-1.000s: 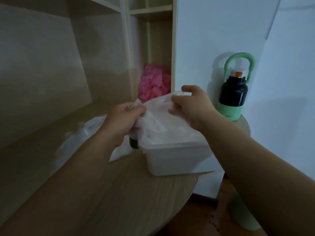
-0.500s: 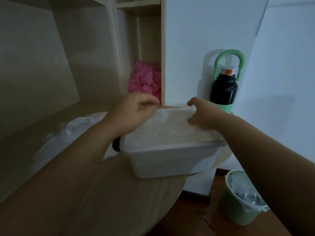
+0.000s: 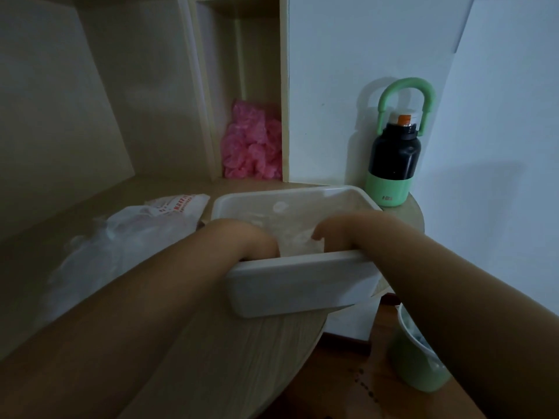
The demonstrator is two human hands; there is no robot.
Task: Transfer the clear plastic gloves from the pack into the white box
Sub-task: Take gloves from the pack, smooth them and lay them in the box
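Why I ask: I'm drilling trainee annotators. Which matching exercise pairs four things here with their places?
Things
1. white rectangular plastic box
2. pink crinkled plastic bundle
3. black-and-green bottle with green loop handle
4. green round bin

Places
a. on the brown floor
b. in the narrow shelf compartment
c. at the near edge of the round wooden table
d. at the table's back edge, by the white wall

Pairs: 1-c, 2-b, 3-d, 4-a

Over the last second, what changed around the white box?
The left hand and right hand carried the clear plastic gloves from above the rim down into the white box; its near wall now hides their fingers. The pack, bottle and pink bundle stayed put.
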